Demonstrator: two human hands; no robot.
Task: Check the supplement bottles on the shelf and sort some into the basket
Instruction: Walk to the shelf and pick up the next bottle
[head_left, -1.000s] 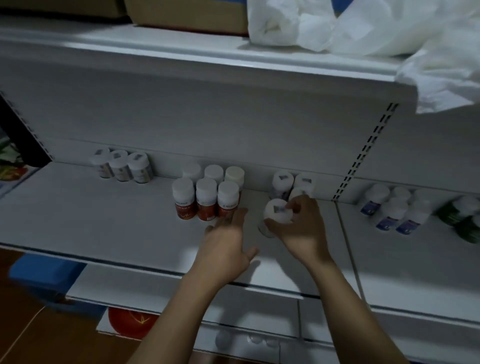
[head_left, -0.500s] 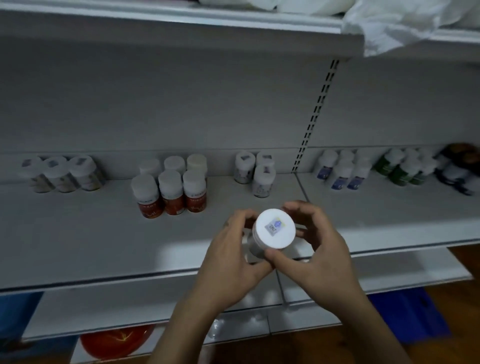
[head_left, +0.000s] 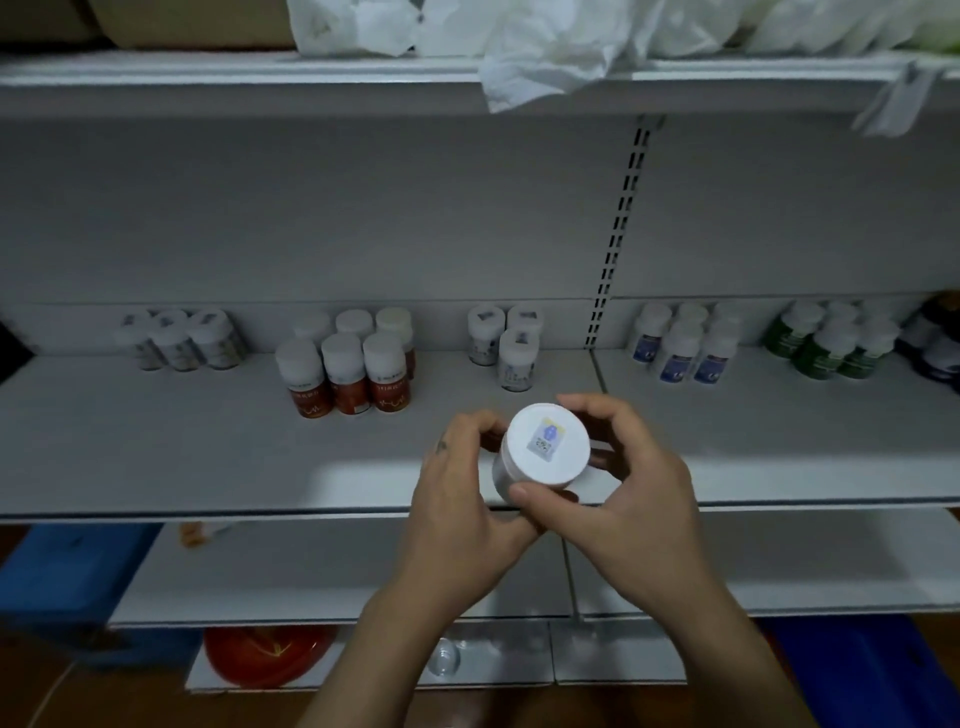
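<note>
I hold a white supplement bottle (head_left: 546, 451) in front of the shelf (head_left: 208, 447), its white cap with a small square sticker turned toward me. My left hand (head_left: 462, 514) grips the bottle's body from the left. My right hand (head_left: 623, 488) curls round the cap from the right, thumb on its lower edge. Further back on the shelf stand groups of bottles: pale ones (head_left: 182, 340) at the left, orange-labelled ones (head_left: 345, 374), three white ones (head_left: 511, 345), blue-labelled ones (head_left: 683, 345) and green ones (head_left: 831, 345). No basket is in view.
Crumpled white plastic bags (head_left: 519, 47) and a cardboard box (head_left: 197, 23) sit on the upper shelf. A slotted upright (head_left: 621, 228) divides the back panel. Below are lower shelves, a red round object (head_left: 265, 654), and blue crates (head_left: 67, 577) at left and a blue crate (head_left: 872, 670) at right.
My right hand lifted the white bottle off the shelf toward me, and my left hand joined it on the bottle. The view shifted right, showing more bottles.
</note>
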